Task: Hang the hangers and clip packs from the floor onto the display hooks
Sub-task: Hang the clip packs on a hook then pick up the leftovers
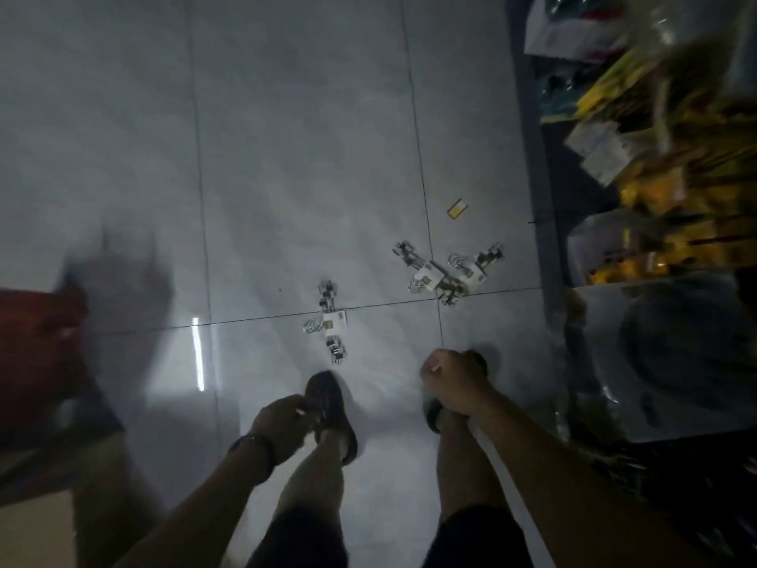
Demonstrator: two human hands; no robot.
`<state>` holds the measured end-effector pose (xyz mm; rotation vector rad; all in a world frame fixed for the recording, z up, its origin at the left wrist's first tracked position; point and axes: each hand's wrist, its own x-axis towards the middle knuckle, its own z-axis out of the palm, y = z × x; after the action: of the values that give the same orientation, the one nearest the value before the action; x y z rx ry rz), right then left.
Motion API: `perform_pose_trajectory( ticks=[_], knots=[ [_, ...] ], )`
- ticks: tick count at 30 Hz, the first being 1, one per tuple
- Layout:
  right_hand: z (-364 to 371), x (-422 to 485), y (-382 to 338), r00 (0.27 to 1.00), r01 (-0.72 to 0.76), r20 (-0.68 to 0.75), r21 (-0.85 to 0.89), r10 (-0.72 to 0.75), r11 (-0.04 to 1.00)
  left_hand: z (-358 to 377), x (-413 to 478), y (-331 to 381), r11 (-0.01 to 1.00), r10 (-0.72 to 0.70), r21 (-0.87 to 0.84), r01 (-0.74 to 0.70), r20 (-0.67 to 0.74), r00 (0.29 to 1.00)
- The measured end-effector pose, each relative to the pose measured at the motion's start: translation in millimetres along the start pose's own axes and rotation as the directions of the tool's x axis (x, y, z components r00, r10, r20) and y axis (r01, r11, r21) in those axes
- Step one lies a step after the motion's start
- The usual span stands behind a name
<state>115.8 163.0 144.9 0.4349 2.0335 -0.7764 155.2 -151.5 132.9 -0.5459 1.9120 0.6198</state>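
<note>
View straight down at tiled floor (286, 157); single hanger pack (329, 322) lies just ahead of feet, between hands, long axis pointing away from person; left hand (282, 416) nearer. Crossed pile of packs (446, 276) further ahead and rightward, near display (655, 166); right hand (450, 383) nearer that. Right hand closed in fist, nothing seen in it; left hand curled, blurred, grip cannot be told. Display hooks lost in blur; pile count unclear; small yellow card (457, 207) beyond pile.
</note>
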Motion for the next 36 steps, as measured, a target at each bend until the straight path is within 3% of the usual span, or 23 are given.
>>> perform_pose_trajectory(
  ticks=[3, 7, 13, 16, 20, 25, 28, 30, 32, 34, 36],
  knots=[
    [21, 107, 19, 0.999, -0.015, 0.034, -0.124, 0.019, 0.992, 12, 93, -24, 0.991, -0.133, -0.027, 0.133, -0.008, 0.991],
    [33, 257, 58, 1.000, -0.022, 0.001, -0.253, 0.023, 0.967, 57, 218, -11, 0.997, -0.062, -0.041, 0.059, -0.084, 0.994],
    [57, 419, 128, 0.960, -0.131, -0.279, -0.391, 0.018, 0.911, 137, 385, -14, 1.000, 0.022, -0.014, -0.026, -0.201, 0.979],
    [76, 468, 146, 0.932, -0.125, -0.358, -0.468, -0.059, 0.875, 174, 439, -4, 0.994, -0.049, -0.109, 0.017, -0.306, 0.951],
    [82, 511, 158, 0.908, -0.091, -0.402, -0.471, -0.122, 0.878, 206, 469, 1, 0.974, -0.215, -0.157, 0.166, -0.382, 0.899],
    [82, 513, 163, 0.917, 0.015, -0.353, -0.439, -0.187, 0.898, 230, 470, 6, 0.987, -0.093, -0.155, 0.051, -0.283, 0.955],
    [86, 485, 149, 0.958, 0.156, -0.216, -0.167, -0.190, 0.974, 228, 458, 12, 0.964, -0.021, -0.265, -0.038, -0.215, 0.976],
    [91, 459, 131, 0.992, 0.123, -0.062, 0.274, -0.110, 0.954, 215, 445, 25, 0.829, -0.045, -0.560, -0.002, -0.071, 0.996],
    [95, 430, 112, 0.981, 0.027, 0.143, 0.565, -0.131, 0.824, 196, 430, 39, 0.497, -0.004, -0.850, 0.172, 0.196, 0.981],
    [104, 407, 96, 0.936, -0.042, 0.295, 0.638, -0.194, 0.768, 177, 415, 45, 0.242, 0.155, -0.932, 0.270, 0.312, 0.937],
    [120, 394, 85, 0.907, -0.050, 0.362, 0.599, -0.215, 0.799, 162, 403, 40, 0.126, 0.278, -0.960, 0.252, 0.278, 0.919]
  ],
)
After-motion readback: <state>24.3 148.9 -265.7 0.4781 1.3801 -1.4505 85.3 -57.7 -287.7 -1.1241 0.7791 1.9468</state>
